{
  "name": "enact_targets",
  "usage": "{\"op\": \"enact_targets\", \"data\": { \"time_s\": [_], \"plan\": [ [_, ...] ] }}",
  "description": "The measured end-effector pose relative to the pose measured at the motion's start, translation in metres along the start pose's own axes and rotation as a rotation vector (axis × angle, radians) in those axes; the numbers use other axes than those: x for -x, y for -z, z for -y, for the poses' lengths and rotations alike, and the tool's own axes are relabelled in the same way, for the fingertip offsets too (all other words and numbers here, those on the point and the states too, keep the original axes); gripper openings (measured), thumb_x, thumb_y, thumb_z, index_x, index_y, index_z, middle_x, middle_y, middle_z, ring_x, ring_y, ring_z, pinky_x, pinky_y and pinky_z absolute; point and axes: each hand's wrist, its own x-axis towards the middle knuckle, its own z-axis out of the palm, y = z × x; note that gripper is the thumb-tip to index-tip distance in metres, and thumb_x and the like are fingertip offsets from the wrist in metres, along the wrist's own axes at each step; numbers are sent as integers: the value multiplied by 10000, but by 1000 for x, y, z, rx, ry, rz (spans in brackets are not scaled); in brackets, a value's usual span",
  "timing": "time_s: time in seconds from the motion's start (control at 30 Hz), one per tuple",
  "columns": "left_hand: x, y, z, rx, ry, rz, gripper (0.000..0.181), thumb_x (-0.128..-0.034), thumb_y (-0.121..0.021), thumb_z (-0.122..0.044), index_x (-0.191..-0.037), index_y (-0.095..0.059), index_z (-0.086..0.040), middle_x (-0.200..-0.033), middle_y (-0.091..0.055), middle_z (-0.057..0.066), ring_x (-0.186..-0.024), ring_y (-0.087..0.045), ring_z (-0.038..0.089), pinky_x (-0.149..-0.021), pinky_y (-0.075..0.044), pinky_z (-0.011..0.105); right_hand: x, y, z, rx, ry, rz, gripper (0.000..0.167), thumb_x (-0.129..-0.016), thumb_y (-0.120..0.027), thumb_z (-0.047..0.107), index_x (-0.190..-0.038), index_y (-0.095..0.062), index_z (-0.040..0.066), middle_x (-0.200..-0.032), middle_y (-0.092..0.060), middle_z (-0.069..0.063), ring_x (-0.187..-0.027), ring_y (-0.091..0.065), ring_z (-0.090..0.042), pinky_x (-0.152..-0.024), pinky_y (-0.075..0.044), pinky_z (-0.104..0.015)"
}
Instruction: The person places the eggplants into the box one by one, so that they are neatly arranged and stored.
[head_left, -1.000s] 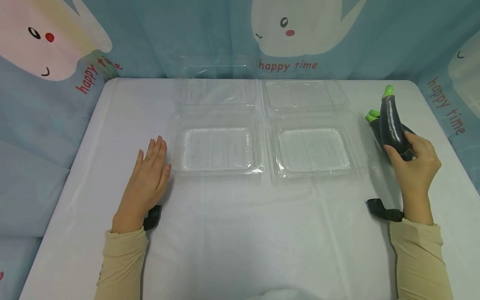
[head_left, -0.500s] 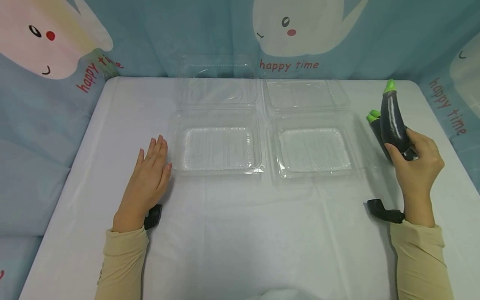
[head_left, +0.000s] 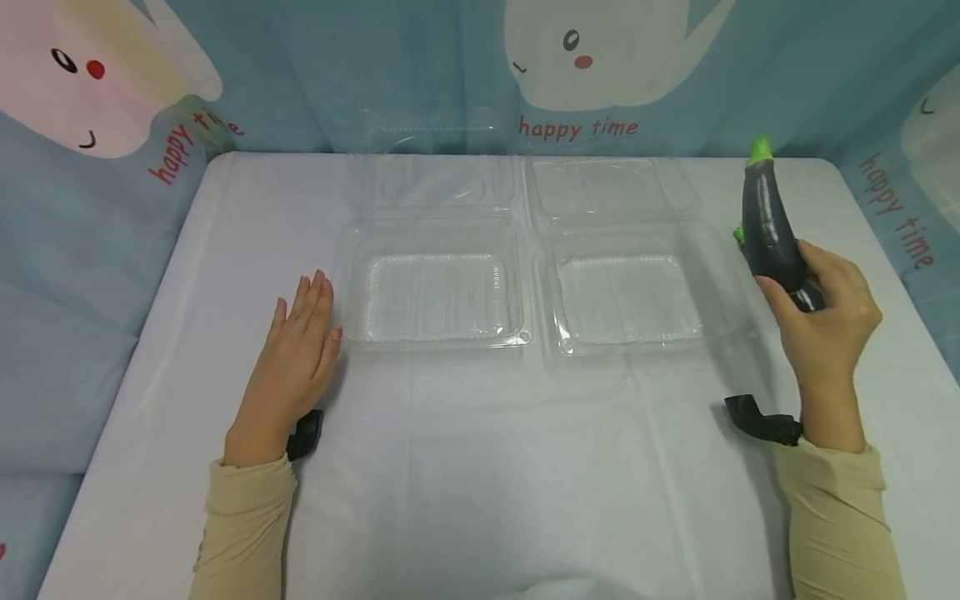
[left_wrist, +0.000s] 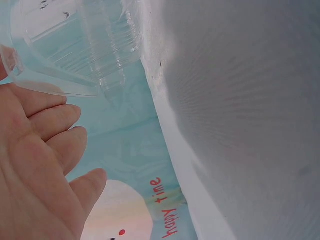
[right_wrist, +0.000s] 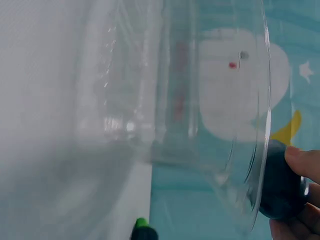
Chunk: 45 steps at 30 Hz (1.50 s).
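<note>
- While I watched from my remote station, the person's right hand (head_left: 832, 321) held a glossy dark-purple eggplant with a bright green stem (head_left: 768, 225), its thumb and fingers pinching the rounded lower end.
- The eggplant was clear of the table covered in white cloth (head_left: 525, 467), just right of the right-hand clear plastic box (head_left: 630, 300), with its stem pointing away from the hand.
- The left hand (head_left: 288, 371) lay beside the left-hand clear plastic box (head_left: 435, 296), its fingers nearly straight and mostly together, the little finger set a bit apart. It gripped nothing; I could not tell whether it touched the box.
- Done, as I judged it: one eggplant was up in the hand, and both boxes sat side by side, the left transparent lid (head_left: 435, 183) and the right transparent lid (head_left: 611, 187) folded back.
- Left to do, by my reading: the held eggplant had not yet been set down, and neither box contained one.
- Another bright green stem (head_left: 738, 236) showed behind the held eggplant; I could not tell how many lay there.
- I put the work at an early stage.
</note>
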Motion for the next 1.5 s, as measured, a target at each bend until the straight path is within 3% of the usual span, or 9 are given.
{"op": "enact_targets", "data": {
  "time_s": [0.37, 0.53, 0.7, 0.93, 1.17, 1.5],
  "plan": [
    [-1, -1, 0, 5, -2, -11, 553, -1034, -331, -252, -1450, -214, 93, -1529, -178, 212, -1429, -95, 286, -1137, -57, 497, -8, -13, 31, -71, 62, 37, 463, -668, -790, -111, -1110, -676, -39, -1104, -656, -199, -1037, -556, 15, -886, -429, -132],
    [-1, -1, 1, 10, -6, -16, 555, -1035, -326, -261, -1450, -218, 92, -1528, -181, 212, -1429, -100, 287, -1136, -60, 499, -8, -16, 45, -99, 92, 28, 461, -645, -792, -130, -1087, -675, -65, -1079, -656, -224, -1030, -604, -119, -886, -428, -135],
    [0, -1, 1, 11, -8, -17, 551, -1034, -327, -254, -1445, -224, 99, -1523, -187, 224, -1427, -108, 298, -1134, -64, 507, -7, -19, 45, -121, 111, 38, 474, -640, -806, -112, -1093, -677, -52, -1088, -656, -212, -1040, -612, -216, -887, -434, -141],
    [0, -1, 1, 6, -5, -11, 558, -1038, -322, -264, -1448, -215, 98, -1528, -177, 217, -1428, -98, 292, -1135, -59, 504, -6, -27, 44, -151, 129, 63, 498, -638, -833, -55, -1112, -688, -6, -1106, -664, -164, -1056, -608, -234, -895, -436, -160],
    [-1, -3, 2, 7, -8, -1, 556, -1035, -332, -253, -1452, -207, 93, -1530, -171, 213, -1430, -88, 286, -1136, -53, 502, -7, -35, 57, -174, 175, 137, 519, -649, -813, -92, -1142, -669, -12, -1138, -653, -161, -1062, -601, -273, -924, -443, -201],
    [-1, -1, 1, 3, 7, 11, 557, -1030, -337, -243, -1456, -199, 88, -1534, -166, 207, -1432, -79, 276, -1137, -51, 497, -8, -46, 74, -222, 206, 165, 515, -655, -809, -96, -1143, -672, -4, -1144, -654, -145, -1057, -604, -276, -925, -440, -215]
  ]
}}
